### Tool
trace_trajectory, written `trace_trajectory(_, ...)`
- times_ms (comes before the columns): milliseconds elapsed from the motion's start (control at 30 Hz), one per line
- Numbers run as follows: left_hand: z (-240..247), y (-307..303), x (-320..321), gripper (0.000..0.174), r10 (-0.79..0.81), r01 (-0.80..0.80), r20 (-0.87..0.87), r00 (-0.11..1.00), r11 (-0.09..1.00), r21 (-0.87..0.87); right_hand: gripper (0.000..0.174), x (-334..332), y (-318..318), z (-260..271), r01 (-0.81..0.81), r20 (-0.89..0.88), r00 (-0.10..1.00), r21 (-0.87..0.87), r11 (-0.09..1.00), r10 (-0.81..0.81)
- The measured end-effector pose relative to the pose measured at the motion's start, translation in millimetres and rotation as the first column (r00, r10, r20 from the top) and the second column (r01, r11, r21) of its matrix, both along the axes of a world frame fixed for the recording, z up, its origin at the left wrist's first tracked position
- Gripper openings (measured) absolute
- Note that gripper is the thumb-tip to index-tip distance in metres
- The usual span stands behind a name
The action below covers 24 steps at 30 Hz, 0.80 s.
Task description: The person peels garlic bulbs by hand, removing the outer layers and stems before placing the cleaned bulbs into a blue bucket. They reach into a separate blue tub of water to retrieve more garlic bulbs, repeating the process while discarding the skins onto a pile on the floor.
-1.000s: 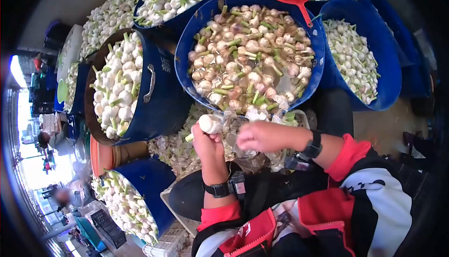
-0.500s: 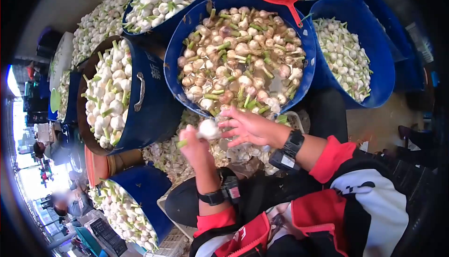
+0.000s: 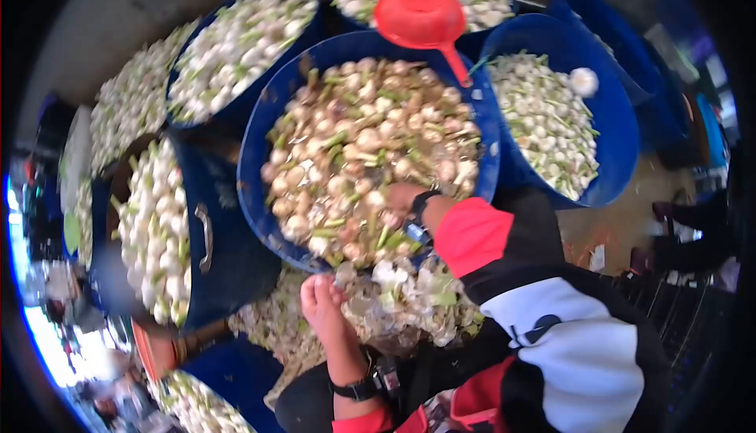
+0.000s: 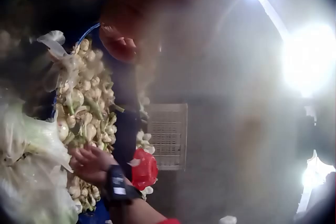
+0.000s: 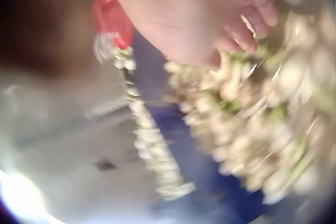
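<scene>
Over the central blue tub point(image 3: 250, 189) of unpeeled garlic in water, the right hand point(image 3: 403, 197) reaches down among the bulbs point(image 3: 366, 138). Its fingers look relaxed and spread in the right wrist view, where the hand point(image 5: 199, 19) covers part of the garlic point(image 5: 252, 129); no bulb shows in its grip. The left hand point(image 3: 324, 307) is raised by the tub's near rim, fingers loosely bent, nothing visible in it. A single white bulb point(image 3: 583, 82) shows against the inner wall of the right-hand blue tub point(image 3: 618, 130), above the pile; whether it touches the wall cannot be told.
Peeled skins point(image 3: 425, 299) lie heaped below the near rim. A red strainer point(image 3: 417, 16) hangs over the far rim. More blue tubs of white garlic stand around, one with a metal handle point(image 3: 205, 236) on the left. The right wrist view is blurred.
The white bulb has left the left hand, and a white bulb now shows over the right-hand tub. The right hand has moved away from the left hand into the central tub. The head view has shifted.
</scene>
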State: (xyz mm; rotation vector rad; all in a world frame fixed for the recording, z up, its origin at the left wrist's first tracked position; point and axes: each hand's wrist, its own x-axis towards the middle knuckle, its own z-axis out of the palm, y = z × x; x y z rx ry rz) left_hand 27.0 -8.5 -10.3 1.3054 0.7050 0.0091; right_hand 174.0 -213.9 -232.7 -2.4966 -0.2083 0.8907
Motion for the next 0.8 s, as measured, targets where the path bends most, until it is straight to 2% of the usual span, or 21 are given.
trace_trajectory(33,-8.8,4.2,-2.1,0.015,-0.06,0.06,-0.022,0.998,0.998,0.032,0.028,-0.7,10.0,40.4,-0.062,-0.002,0.998,0.029,0.998,0.062)
trace_trajectory(67,-9.6,-0.4,-0.3,0.022,-0.078,0.08,-0.034,0.996,0.995,0.055,0.029,-1.6,22.0,54.7,0.143,-0.008,0.99,0.125,0.982,-0.143)
trace_trajectory(100,-10.0,-5.6,-1.4,0.029,-0.087,0.091,-0.047,0.995,0.993,0.076,0.034,-11.0,33.9,87.0,0.421,-0.167,0.9,0.564,0.71,-0.401)
trace_trajectory(133,-9.6,-13.5,0.8,0.029,-0.1,0.103,-0.05,0.994,0.993,0.065,0.041,-22.0,52.6,125.5,0.624,-0.469,0.778,0.655,0.425,-0.419)
trace_trajectory(167,-6.8,-22.2,4.4,0.032,-0.014,0.013,-0.049,0.999,1.0,-0.027,0.045,-40.9,61.9,220.7,0.791,-0.646,0.608,0.541,0.286,-0.461)
trace_trajectory(200,-1.9,-28.1,6.3,0.034,0.073,-0.079,-0.055,0.996,0.99,-0.113,0.041,-57.0,80.5,220.3,0.754,-0.621,0.634,0.63,0.186,-0.461)
trace_trajectory(233,7.4,-31.4,7.3,0.034,0.068,-0.073,-0.053,0.996,0.991,-0.115,0.038,-73.0,99.4,219.7,0.696,-0.59,0.662,0.713,0.085,-0.462)
trace_trajectory(267,19.3,-33.3,8.1,0.037,0.023,-0.022,0.04,0.999,0.999,-0.036,0.038,-89.4,111.4,203.7,0.309,-0.024,0.794,0.877,0.369,-0.608)
trace_trajectory(300,26.5,-33.0,7.3,0.04,-0.029,0.023,0.13,0.991,0.999,0.049,0.039,-98.6,118.4,189.4,-0.069,0.55,0.638,0.737,0.672,-0.539)
trace_trajectory(333,16.2,-25.1,7.5,0.042,-0.046,0.007,0.172,0.984,0.975,0.221,0.039,-102.9,111.9,200.8,-0.069,0.551,0.631,0.741,0.668,-0.546)
trace_trajectory(367,-3.0,-6.4,5.7,0.042,-0.049,0.008,0.176,0.983,0.974,0.227,0.031,-110.9,98.3,210.4,-0.218,0.706,0.621,0.572,0.791,-0.34)
trace_trajectory(400,-25.5,18.2,0.7,0.041,-0.117,0.104,0.044,0.992,0.967,0.233,0.025,-116.0,87.1,218.2,-0.359,0.811,0.576,0.368,0.858,-0.107)
trace_trajectory(433,-19.5,24.0,-1.1,0.039,-0.183,0.2,-0.093,0.979,0.953,0.226,0.025,-118.0,82.9,219.1,-0.358,0.808,0.578,0.373,0.856,-0.11)
trace_trajectory(467,-15.1,18.0,-6.9,0.031,-0.161,0.168,-0.068,0.985,0.98,0.104,0.016,-119.1,79.3,220.0,-0.444,0.718,0.685,0.28,0.851,0.121)
trace_trajectory(500,-13.5,15.5,-7.0,0.031,-0.153,0.161,-0.074,0.985,0.981,0.105,0.01,-121.2,75.2,221.3,-0.544,0.576,0.739,0.204,0.814,0.35)
trace_trajectory(567,-11.9,14.3,-10.9,0.03,-0.412,0.428,-0.116,0.904,0.854,0.297,0.009,-129.6,64.8,229.3,-0.556,0.584,0.728,0.196,0.807,0.36)
trace_trajectory(600,-15.4,9.7,-10.6,0.033,-0.404,0.41,-0.083,0.911,0.866,0.286,0.008,-132.5,60.0,234.8,-0.564,0.597,0.715,0.183,0.805,0.364)
trace_trajectory(667,-12.3,4.3,-9.4,0.032,-0.432,0.449,-0.122,0.893,0.864,0.227,0.01,-134.0,57.6,236.3,-0.592,0.613,0.694,0.185,0.785,0.378)
trace_trajectory(733,-9.4,3.6,-9.6,0.031,-0.426,0.45,-0.154,0.891,0.873,0.19,0.013,-132.0,58.8,232.4,-0.445,0.384,0.855,0.202,0.873,0.347)
trace_trajectory(767,-11.5,4.0,-10.2,0.03,-0.425,0.437,-0.113,0.898,0.892,0.119,0.015,-131.2,55.0,233.0,-0.228,0.278,0.953,0.391,0.891,0.122)
trace_trajectory(800,-11.6,3.5,-10.8,0.03,-0.424,0.428,-0.069,0.903,0.903,0.046,0.016,-126.0,55.9,231.9,0.096,-0.107,0.993,0.457,0.884,-0.053)
